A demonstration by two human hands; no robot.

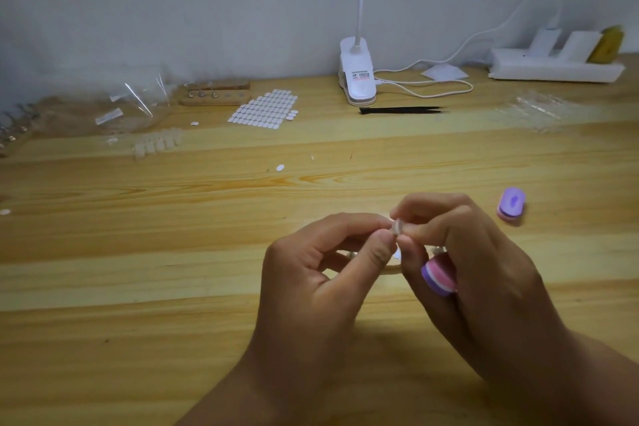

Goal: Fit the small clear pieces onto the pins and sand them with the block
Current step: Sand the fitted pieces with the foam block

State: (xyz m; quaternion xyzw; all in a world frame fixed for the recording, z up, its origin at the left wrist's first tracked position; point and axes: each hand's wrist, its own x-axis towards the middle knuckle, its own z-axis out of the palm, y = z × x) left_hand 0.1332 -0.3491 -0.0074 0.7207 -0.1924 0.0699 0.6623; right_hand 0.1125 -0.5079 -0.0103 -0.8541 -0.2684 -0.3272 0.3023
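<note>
My left hand (321, 273) and my right hand (473, 273) meet above the wooden table (173, 252). Between their thumbs and forefingers they pinch one small clear piece (398, 227). The lower fingers of my right hand also grip a pink and purple sanding block (438, 276). A pin holder (352, 255) lies on the table under my hands, mostly hidden. A second purple sanding block (511, 203) lies to the right. Several clear pieces (157, 143) sit in a row at the far left.
A wooden stand with pins (214, 93) and a sheet of white oval stickers (264, 109) sit at the back. A clip lamp (356, 73) with its cable, black tweezers (403, 110), a power strip (556, 66) and clear plastic bags (135, 104) line the wall.
</note>
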